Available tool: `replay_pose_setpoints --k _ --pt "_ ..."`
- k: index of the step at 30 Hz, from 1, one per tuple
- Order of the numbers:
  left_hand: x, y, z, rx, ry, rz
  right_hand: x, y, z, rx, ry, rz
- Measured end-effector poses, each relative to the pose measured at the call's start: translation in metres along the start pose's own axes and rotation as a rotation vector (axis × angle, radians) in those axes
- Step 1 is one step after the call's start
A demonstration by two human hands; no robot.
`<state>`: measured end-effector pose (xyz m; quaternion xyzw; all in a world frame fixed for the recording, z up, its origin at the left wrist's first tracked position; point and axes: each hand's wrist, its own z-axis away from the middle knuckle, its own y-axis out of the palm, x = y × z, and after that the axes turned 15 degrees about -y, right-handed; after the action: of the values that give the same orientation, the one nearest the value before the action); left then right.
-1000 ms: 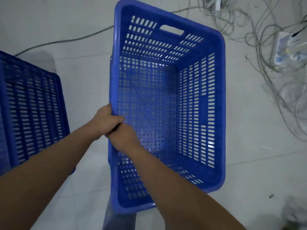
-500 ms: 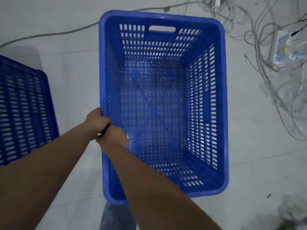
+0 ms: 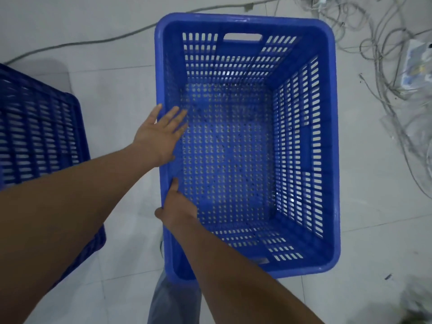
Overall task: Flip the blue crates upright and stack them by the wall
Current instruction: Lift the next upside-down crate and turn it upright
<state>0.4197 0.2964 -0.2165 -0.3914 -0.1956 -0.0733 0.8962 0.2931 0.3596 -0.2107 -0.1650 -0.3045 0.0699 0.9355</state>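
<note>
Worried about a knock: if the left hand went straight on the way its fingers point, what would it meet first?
Probably the upright blue crate itself: the left hand is open at its left rim, fingers aimed up-right over the opening, towards the far slotted wall. Depth is unclear.

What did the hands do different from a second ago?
Both hands let go of the crate's left rim. The left hand is now open with fingers spread, and the right hand rests on the rim with straight fingers. The crate leveled out, open side up. The second crate stayed at the left.
</note>
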Motion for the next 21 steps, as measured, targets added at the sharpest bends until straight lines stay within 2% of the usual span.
replay_pose_setpoints --k 2,7,15,21 --pt "0.005 -0.001 0.002 0.059 0.066 -0.086 0.000 -0.001 0.001 0.009 -0.006 0.031" --pt "0.017 0.004 0.019 0.067 0.133 -0.168 -0.014 0.008 0.002 0.062 -0.001 0.050" --pt "0.014 0.029 0.046 0.128 0.141 -0.063 -0.055 0.009 0.019 0.135 -0.118 0.348" --pt "-0.011 0.028 0.067 0.190 0.094 0.015 -0.083 -0.005 0.035 0.213 -0.157 0.426"
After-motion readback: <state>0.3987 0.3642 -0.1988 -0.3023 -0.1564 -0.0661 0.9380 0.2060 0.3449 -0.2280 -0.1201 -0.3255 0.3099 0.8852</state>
